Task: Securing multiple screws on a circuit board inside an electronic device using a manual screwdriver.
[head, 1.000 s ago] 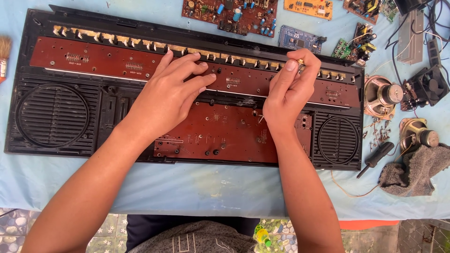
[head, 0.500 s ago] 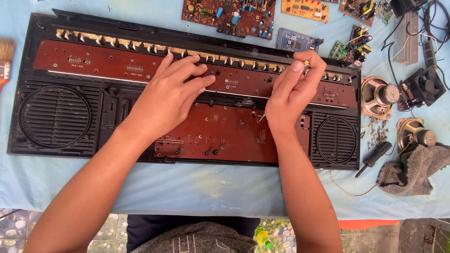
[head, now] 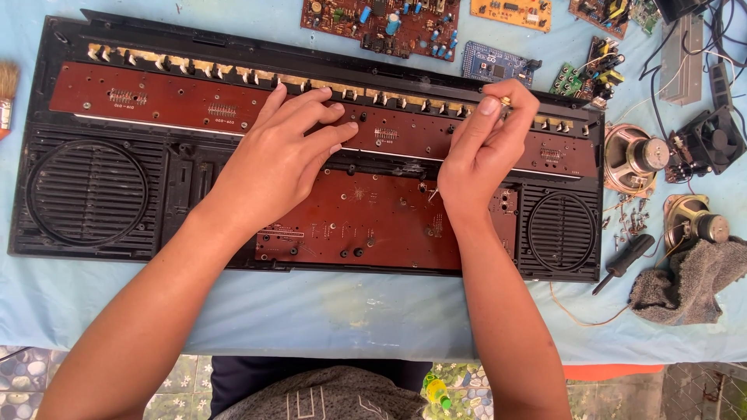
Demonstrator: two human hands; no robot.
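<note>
Seen from my head camera: my left hand (head: 284, 159) lies flat, fingers (head: 315, 117) spread and holding nothing, on the long reddish-brown circuit board (head: 163, 101) inside the black radio shell (head: 85, 194), which sits on a pale blue cloth (head: 311, 311). My right hand (head: 482, 155) rests on the same board, to the right of the left one, its fingertips (head: 489, 105) pinched narrowly around a small brass-coloured part (head: 505, 99) at the row of pale tabs (head: 210, 70) along the board's upper edge. A round speaker grille (head: 87, 192) fills the shell's left end; a smaller grille (head: 562, 231) fills the right end. Right of the shell lie two loose speakers (head: 634, 158), a black-handled screwdriver (head: 626, 260) and a grey rag (head: 689, 280). Beyond the shell's top edge lie several smaller circuit boards (head: 381, 23).
</note>
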